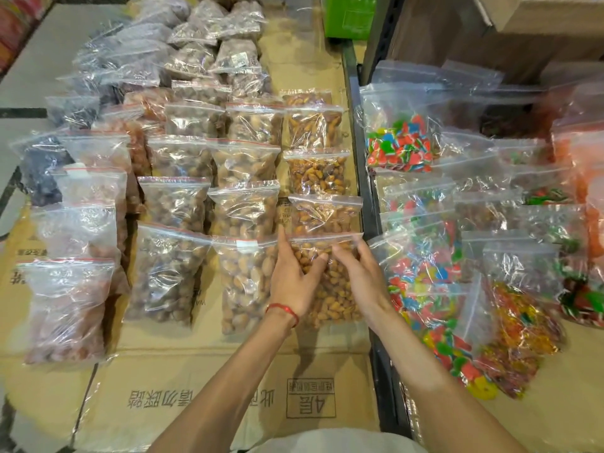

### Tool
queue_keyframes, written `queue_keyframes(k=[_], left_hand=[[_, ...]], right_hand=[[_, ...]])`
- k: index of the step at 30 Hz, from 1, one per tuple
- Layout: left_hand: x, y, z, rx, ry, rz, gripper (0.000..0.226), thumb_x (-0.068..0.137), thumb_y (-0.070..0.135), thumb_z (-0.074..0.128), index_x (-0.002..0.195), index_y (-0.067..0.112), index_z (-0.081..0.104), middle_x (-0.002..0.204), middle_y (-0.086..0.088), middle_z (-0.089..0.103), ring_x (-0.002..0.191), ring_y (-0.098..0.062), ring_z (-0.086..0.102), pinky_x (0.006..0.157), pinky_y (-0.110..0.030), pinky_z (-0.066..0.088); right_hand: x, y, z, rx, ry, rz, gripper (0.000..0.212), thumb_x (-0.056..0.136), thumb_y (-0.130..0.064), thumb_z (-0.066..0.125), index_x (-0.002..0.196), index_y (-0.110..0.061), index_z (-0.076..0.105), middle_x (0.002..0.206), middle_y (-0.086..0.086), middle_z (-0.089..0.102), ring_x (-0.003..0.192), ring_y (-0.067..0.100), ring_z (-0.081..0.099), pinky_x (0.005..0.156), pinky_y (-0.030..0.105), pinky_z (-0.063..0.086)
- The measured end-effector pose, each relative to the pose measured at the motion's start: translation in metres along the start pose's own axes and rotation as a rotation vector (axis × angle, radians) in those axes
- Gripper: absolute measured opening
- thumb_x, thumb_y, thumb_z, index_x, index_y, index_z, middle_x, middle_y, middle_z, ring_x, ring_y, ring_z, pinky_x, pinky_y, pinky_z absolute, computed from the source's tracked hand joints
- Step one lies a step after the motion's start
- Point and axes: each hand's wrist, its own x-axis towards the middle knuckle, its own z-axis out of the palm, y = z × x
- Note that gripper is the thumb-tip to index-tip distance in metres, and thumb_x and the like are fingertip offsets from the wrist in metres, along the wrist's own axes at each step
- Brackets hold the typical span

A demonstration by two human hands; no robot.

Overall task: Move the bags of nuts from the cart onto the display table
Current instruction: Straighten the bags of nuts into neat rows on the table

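A clear zip bag of golden-brown nuts [330, 299] lies at the near end of the rightmost column on the cardboard-covered display table [183, 397]. My left hand [294, 276] rests on the bag's upper left part, fingers spread across it. My right hand [359, 269] grips the bag's upper right edge just below the zip strip. Behind it in the same column lie three more bags of the same nuts [323, 217]. Columns of larger nut bags [245, 282] fill the table to the left.
A dark metal shelf edge [376, 289] runs along the right of the nut column. Beyond it lie bags of colourful candy [398, 145] and orange sweets [591, 178]. A green box [349, 14] stands at the back. Floor shows at far left.
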Motion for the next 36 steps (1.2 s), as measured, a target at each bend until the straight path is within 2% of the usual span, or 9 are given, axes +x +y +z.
queue_keyframes(k=[3,7,10,15,18,22,26,31,36], left_hand=[[0.003,0.0,0.004,-0.099,-0.039,-0.061,0.108,0.097,0.038,0.07,0.164,0.016,-0.011,0.151,0.018,0.029,0.143,0.003,0.025,0.113,-0.015,0.022],[-0.001,0.004,0.013,-0.081,-0.01,0.0,0.097,0.098,0.033,0.068,0.165,0.021,-0.001,0.163,0.015,0.021,0.149,0.004,0.02,0.12,-0.012,0.018],[-0.001,0.008,0.018,0.024,-0.026,0.116,0.094,0.097,0.032,0.068,0.165,0.017,0.005,0.165,0.018,0.011,0.149,0.008,0.009,0.116,-0.004,0.006],[0.019,-0.003,0.014,-0.147,0.055,-0.119,0.08,0.104,0.042,0.052,0.165,0.021,0.006,0.164,0.004,0.032,0.152,-0.018,0.034,0.119,-0.026,0.025],[0.012,-0.006,0.017,-0.094,0.07,-0.176,0.067,0.106,0.048,0.044,0.163,0.026,0.014,0.154,-0.005,0.049,0.139,-0.024,0.049,0.105,-0.028,0.035],[0.0,-0.009,0.025,-0.106,0.118,-0.133,0.07,0.09,0.065,0.05,0.147,0.031,0.027,0.136,-0.003,0.062,0.125,-0.021,0.06,0.109,-0.046,0.046],[-0.003,-0.004,0.023,-0.085,0.128,-0.062,0.068,0.095,0.055,0.049,0.154,0.035,0.02,0.144,-0.011,0.058,0.13,-0.024,0.057,0.112,-0.047,0.044],[0.003,-0.002,0.018,-0.072,0.094,-0.064,0.086,0.096,0.053,0.05,0.164,0.019,0.009,0.16,-0.006,0.042,0.144,-0.02,0.044,0.117,-0.035,0.036],[0.006,-0.009,0.016,-0.194,0.076,-0.108,0.084,0.091,0.062,0.059,0.157,0.019,0.029,0.149,0.003,0.053,0.139,-0.01,0.049,0.119,-0.039,0.038]], right_hand=[[0.01,0.002,0.0,0.05,0.056,0.064,0.06,0.095,-0.061,0.058,0.147,-0.031,0.054,0.139,-0.006,0.064,0.127,0.018,0.061,0.11,0.047,0.049],[0.015,0.005,0.005,0.133,0.033,0.066,0.045,0.108,-0.046,0.054,0.15,-0.033,0.048,0.135,-0.017,0.056,0.121,0.006,0.055,0.098,0.029,0.043],[0.018,0.01,0.006,0.284,0.114,0.113,0.029,0.108,-0.039,0.054,0.135,-0.029,0.059,0.129,-0.005,0.065,0.112,0.01,0.062,0.087,0.03,0.048],[0.018,0.015,0.011,0.03,0.033,0.029,0.084,0.086,-0.068,0.063,0.16,-0.038,0.038,0.152,-0.01,0.054,0.138,0.013,0.052,0.118,0.045,0.042],[0.02,0.019,0.003,-0.075,-0.027,-0.026,0.081,0.095,-0.055,0.069,0.164,-0.034,0.034,0.157,-0.013,0.044,0.145,0.008,0.041,0.122,0.036,0.035],[0.022,0.018,-0.009,-0.055,-0.049,-0.062,0.064,0.1,-0.038,0.07,0.158,-0.029,0.047,0.156,-0.018,0.044,0.141,-0.001,0.041,0.121,0.029,0.034],[0.016,0.019,-0.008,0.001,-0.09,-0.084,0.041,0.1,-0.03,0.073,0.134,-0.047,0.059,0.155,-0.023,0.046,0.141,-0.006,0.044,0.111,0.014,0.035],[0.028,0.013,0.009,0.029,0.03,-0.067,0.06,0.1,-0.047,0.065,0.156,-0.033,0.046,0.155,-0.007,0.054,0.141,0.01,0.051,0.121,0.041,0.04],[0.03,0.019,0.015,0.025,0.101,-0.028,0.057,0.107,-0.047,0.057,0.158,-0.028,0.04,0.153,-0.01,0.048,0.142,0.008,0.043,0.114,0.031,0.036]])
